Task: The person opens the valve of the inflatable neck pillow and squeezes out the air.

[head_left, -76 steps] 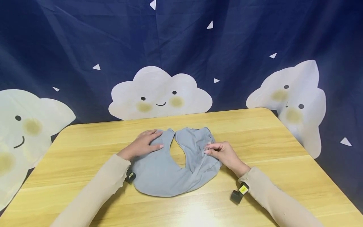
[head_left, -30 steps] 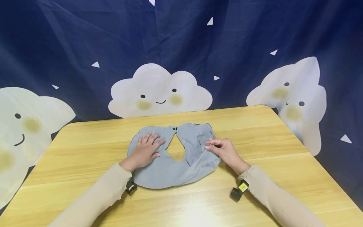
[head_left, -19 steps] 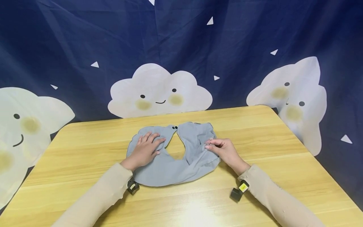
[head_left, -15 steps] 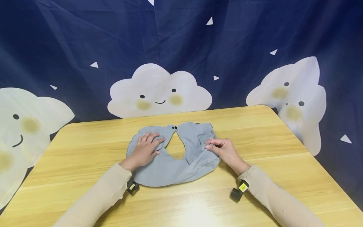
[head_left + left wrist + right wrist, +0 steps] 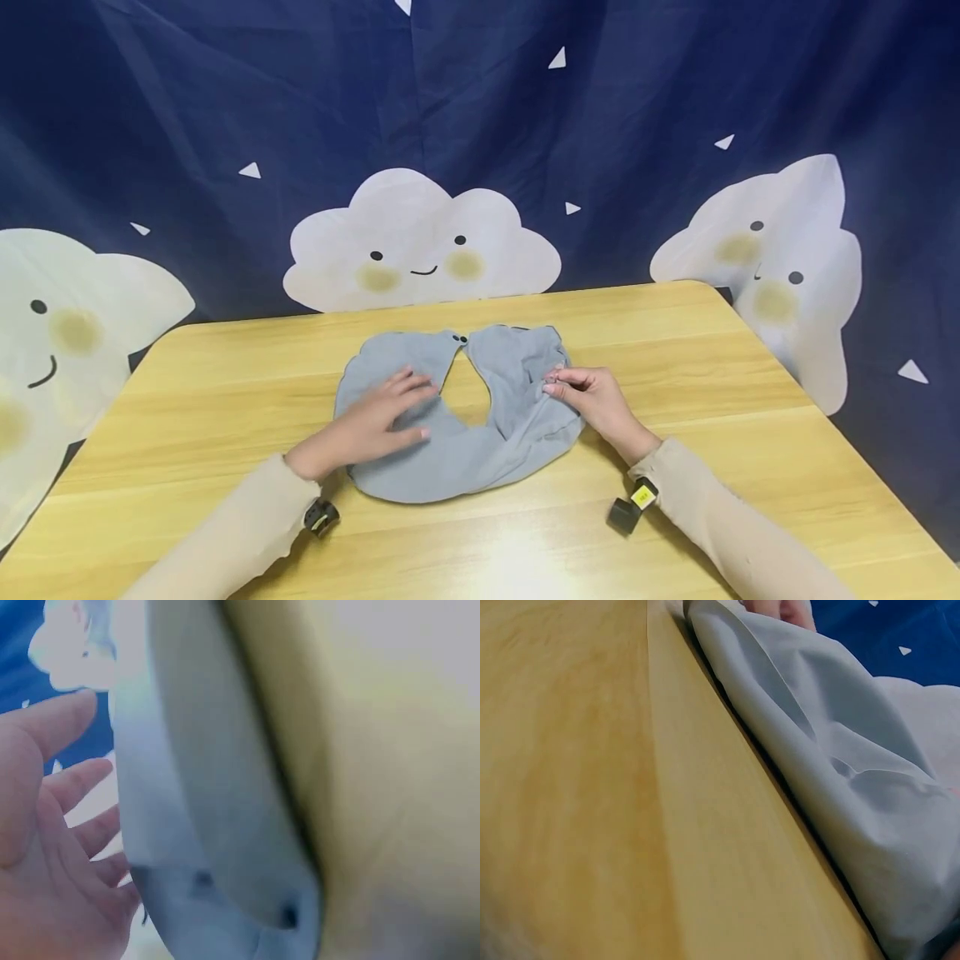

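Observation:
A grey U-shaped neck pillow (image 5: 442, 471), flat and wrinkled on its right half, lies on the table with its two ends meeting at the far side. Small dark snaps (image 5: 460, 339) show at that meeting point. My right hand (image 5: 603, 408) pinches a small clear piece (image 5: 552, 377), apparently a valve, on the right half; the fingers partly hide it. Over the pillow's left half is my left hand (image 5: 367, 429), fingers spread and holding nothing. In the left wrist view the same hand (image 5: 64, 847) appears beside the pillow's edge; whether it touches the fabric I cannot tell.
The pillow lies on a light wooden table (image 5: 712, 358) with rounded far corners. Behind it hangs a dark blue curtain (image 5: 480, 100) printed with white clouds and triangles. Each wrist carries a small black camera (image 5: 625, 515).
My left hand, earlier flat on the pillow's left half, has shifted toward me and left, its thumb spreading apart. The right hand keeps its pinch in place. The pillow has barely moved.

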Motion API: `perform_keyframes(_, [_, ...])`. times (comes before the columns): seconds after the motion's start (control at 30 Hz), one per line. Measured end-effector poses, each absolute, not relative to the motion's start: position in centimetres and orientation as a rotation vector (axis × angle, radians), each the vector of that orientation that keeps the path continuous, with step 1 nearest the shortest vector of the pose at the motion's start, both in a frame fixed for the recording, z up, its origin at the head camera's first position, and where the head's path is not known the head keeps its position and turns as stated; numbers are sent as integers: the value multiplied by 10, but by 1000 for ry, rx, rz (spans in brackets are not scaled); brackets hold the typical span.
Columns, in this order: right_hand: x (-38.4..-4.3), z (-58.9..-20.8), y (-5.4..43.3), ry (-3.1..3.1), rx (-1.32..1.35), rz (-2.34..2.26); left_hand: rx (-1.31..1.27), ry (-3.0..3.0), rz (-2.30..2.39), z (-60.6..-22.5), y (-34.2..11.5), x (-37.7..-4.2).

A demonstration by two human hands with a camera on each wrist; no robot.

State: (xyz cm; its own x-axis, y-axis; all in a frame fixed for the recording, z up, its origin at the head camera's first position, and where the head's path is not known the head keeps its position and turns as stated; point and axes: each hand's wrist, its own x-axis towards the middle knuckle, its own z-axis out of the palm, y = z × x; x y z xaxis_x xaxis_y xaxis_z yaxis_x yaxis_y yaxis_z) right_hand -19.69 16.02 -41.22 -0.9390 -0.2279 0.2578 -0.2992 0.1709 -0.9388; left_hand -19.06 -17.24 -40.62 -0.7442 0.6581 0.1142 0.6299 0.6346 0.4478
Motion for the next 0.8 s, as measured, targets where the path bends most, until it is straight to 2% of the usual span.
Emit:
perform_keyframes(0.17, [-197,-413,161,-2346,537,1908,1167,2664,643,-410,-168,-180])
perform_keyframes(0.47, [-196,-414,161,-2330,549,1915,1129,2530,562,-419,-167,-180])
perform_keyframes(0.8, [-197,-412,161,-2328,563,1911,1043,2586,240,-417,-154,-173])
